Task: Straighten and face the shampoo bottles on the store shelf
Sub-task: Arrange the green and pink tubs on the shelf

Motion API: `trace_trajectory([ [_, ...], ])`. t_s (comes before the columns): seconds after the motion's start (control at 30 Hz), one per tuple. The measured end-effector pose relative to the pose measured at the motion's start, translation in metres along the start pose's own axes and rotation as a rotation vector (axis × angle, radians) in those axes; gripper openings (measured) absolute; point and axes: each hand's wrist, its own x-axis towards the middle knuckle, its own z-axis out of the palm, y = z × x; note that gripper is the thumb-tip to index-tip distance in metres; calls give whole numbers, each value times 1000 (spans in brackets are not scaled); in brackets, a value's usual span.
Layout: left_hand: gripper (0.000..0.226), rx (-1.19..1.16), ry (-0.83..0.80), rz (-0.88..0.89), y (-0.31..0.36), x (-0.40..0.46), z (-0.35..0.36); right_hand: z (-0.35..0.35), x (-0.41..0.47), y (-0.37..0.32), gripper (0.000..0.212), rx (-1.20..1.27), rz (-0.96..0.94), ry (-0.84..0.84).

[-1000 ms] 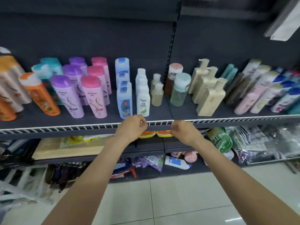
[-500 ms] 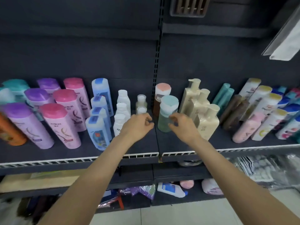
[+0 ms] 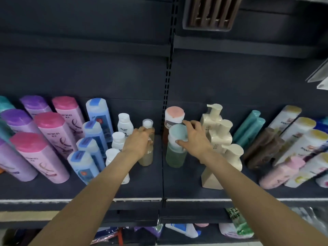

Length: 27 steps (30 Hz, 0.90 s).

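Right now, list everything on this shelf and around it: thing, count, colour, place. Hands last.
pink-capped bottles: three, pink, left.
purple-capped bottles: at least three, lilac, far left.
blue bottles: four, blue, left of centre.
white bottles: three, white, centre.
amber bottles: two, pale amber, centre.
green bottle: one, pale-blue cap, centre.
brown bottle: one, pink cap, behind.
pump bottles: three, cream, right.
teal tubes: two, right.
shelf: dark grey.
left hand: grips front amber bottle.
right hand: fingers round green bottle's cap.

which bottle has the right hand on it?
The green bottle with the pale blue cap, front of its row; the right hand grips its cap, not the pink-capped brown bottle behind.
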Motion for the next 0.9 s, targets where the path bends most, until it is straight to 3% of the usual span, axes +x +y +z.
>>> trace_trajectory([
  [0.13, 43, 40, -114, -18, -4, 10, 7, 1, 16, 7, 84, 28, 11, -147],
  [0.27, 39, -1, -142, -29, -8, 14, 10, 10, 21, 12, 93, 110, 17, -169],
  [0.47, 39, -35, -146, -37, -8, 14, 9, 12, 21, 10, 77, 206, 26, -20],
  [0.67, 43, -98, -153, -19, -9, 11, 7, -8, 17, 8, 76, 301, 26, 82],
  [0.83, 38, -370, 40, 94, 4, 6, -19, -51, 13, -2, 56, 652, 44, 232],
  [0.9, 52, -465, 24, 112, 9, 1, -32, -63, 9, -6, 49, 862, 98, 238],
])
